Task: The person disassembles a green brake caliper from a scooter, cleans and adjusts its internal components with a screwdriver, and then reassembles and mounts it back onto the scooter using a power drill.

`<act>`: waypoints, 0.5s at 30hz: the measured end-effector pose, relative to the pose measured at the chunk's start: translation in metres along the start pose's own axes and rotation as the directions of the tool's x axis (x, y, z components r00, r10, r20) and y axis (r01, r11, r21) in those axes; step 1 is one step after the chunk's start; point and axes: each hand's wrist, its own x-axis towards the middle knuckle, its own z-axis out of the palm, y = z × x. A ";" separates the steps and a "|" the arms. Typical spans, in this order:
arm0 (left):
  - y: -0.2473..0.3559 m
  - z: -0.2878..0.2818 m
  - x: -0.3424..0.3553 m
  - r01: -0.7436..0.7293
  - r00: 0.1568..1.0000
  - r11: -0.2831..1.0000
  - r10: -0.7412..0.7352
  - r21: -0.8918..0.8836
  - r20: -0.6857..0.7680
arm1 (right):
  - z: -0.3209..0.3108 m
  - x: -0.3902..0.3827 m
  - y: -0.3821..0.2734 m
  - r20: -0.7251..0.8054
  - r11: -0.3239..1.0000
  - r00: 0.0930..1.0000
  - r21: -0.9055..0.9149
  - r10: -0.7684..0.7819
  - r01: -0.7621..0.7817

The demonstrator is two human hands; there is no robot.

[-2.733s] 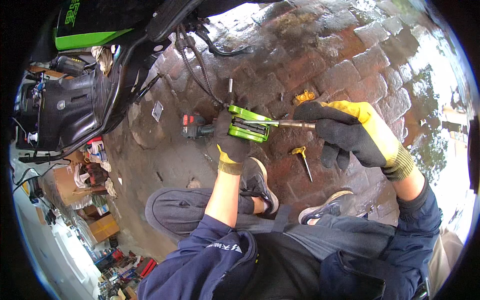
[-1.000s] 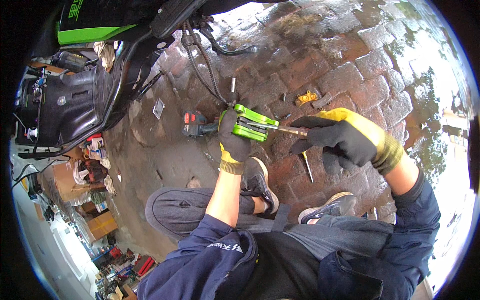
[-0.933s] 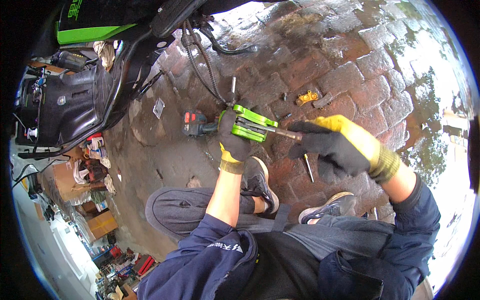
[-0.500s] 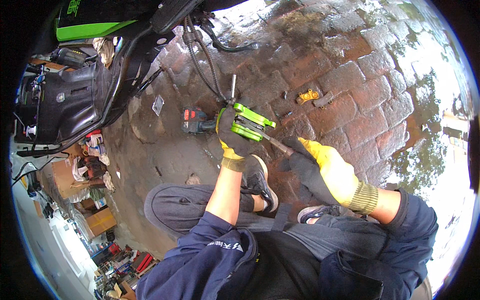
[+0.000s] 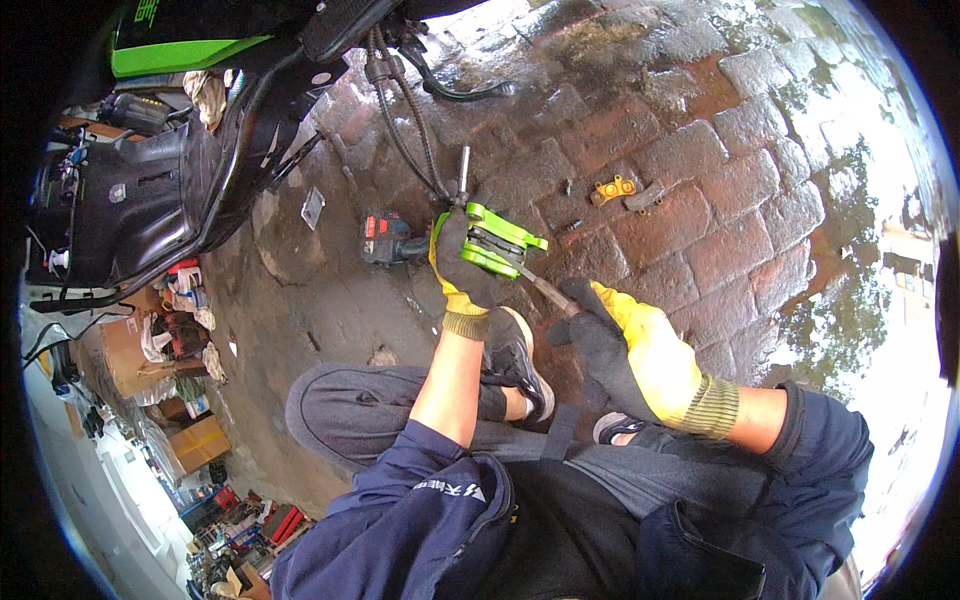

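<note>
A bright green brake caliper [image 5: 500, 238] is gripped in my left hand [image 5: 462, 270], which wears a yellow and dark grey glove. A silver pin [image 5: 465, 165] sticks up beyond the fingers, beside the hose end. My right hand [image 5: 640, 355], gloved alike, is wrapped round a screwdriver [image 5: 550, 294]. Its shaft points up and left, and the tip reaches the slot between the caliper's green halves. How deep it sits I cannot tell. A dark twisted brake hose [image 5: 408, 145] runs from the caliper up to the vehicle.
A black and green two-wheeler [image 5: 190, 190] fills the upper left. On the wet brick ground [image 5: 675, 225] lie a gold bracket [image 5: 613, 189], a dark pad-like piece [image 5: 643, 199] and a cordless power tool [image 5: 388, 239]. Boxes [image 5: 198, 443] and parts clutter the left.
My right hand has shifted slightly down and left, and the screwdriver's angle has changed a little. My left hand still holds the caliper in nearly the same place.
</note>
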 end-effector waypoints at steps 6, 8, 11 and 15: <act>0.003 0.040 -0.005 -0.072 0.994 0.997 0.075 0.029 -0.085 | -0.008 0.003 0.003 0.018 0.996 0.998 -0.067 -0.061 0.062; 0.008 0.031 -0.006 0.015 1.000 1.000 -0.015 0.001 0.023 | -0.031 0.013 -0.005 0.112 0.993 0.992 -0.103 -0.054 0.066; 0.007 0.073 -0.011 -0.096 0.986 0.988 0.111 0.123 -0.125 | -0.088 0.047 -0.022 0.381 0.891 0.852 -0.132 -0.358 0.434; 0.012 0.070 -0.015 -0.159 0.980 0.978 0.173 0.137 -0.099 | -0.137 0.042 -0.021 0.478 0.697 0.671 -0.157 -0.567 0.700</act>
